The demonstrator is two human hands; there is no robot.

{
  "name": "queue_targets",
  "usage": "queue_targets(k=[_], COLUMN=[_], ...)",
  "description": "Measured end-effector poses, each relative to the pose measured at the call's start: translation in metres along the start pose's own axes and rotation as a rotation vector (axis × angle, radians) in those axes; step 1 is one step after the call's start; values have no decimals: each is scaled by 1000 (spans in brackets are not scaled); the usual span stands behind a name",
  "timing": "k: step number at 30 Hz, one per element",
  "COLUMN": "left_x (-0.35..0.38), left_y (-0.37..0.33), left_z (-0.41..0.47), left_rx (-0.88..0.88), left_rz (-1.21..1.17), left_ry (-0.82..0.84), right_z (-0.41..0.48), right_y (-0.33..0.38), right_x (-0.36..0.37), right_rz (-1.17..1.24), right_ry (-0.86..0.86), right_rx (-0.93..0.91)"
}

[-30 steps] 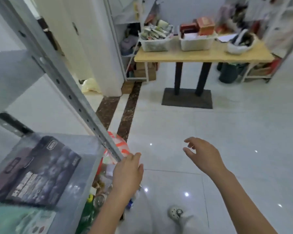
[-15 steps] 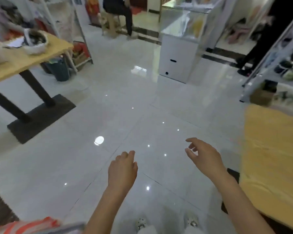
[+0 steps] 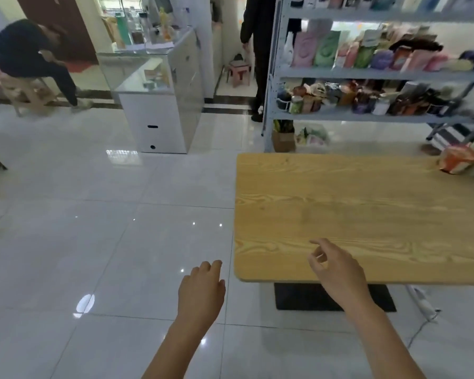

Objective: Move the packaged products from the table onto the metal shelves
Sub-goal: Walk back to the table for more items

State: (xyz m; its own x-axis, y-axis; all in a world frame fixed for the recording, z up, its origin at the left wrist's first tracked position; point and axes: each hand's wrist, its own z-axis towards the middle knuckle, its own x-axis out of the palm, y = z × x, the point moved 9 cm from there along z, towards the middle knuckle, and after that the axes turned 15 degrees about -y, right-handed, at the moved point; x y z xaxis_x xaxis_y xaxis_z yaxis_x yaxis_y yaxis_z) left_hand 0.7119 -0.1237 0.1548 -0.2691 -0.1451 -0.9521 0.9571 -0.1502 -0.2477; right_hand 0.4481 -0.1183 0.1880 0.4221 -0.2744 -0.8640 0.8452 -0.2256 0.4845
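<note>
Over the pale tiled floor [image 3: 93, 242] we hold our left hand [image 3: 201, 291] palm down, fingers loosely curled and holding nothing, just off the near left corner of the wooden table [image 3: 367, 209]. Our right hand [image 3: 337, 272] hangs above the table's near edge, fingers relaxed and a little bent, thumb apart from them, gripping nothing. At the table's far right corner lies an orange packaged product [image 3: 459, 159], blurred, with more packages beside it cut off by the frame edge, well apart from both our hands. Beyond the table stand the metal shelves [image 3: 367, 76], their levels crowded with coloured pouches and jars. To the left is a glass display cabinet [image 3: 159, 86]; a seated person [image 3: 30, 56] and a standing person [image 3: 257, 36] are farther back.
</note>
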Motion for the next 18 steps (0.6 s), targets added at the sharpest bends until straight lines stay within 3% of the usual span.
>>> queue_targets(k=[9,18], left_x=[48,113], left_y=[-253,-408], left_z=[24,59], left_rx=[283,466], left_rz=[-69,-65], left_ry=[20,145], right_z=[-19,-9], right_y=[-230,-373], right_x=[-163,-224], right_rz=[3,-3], right_ry=[-303,-411], right_rx=[319,526])
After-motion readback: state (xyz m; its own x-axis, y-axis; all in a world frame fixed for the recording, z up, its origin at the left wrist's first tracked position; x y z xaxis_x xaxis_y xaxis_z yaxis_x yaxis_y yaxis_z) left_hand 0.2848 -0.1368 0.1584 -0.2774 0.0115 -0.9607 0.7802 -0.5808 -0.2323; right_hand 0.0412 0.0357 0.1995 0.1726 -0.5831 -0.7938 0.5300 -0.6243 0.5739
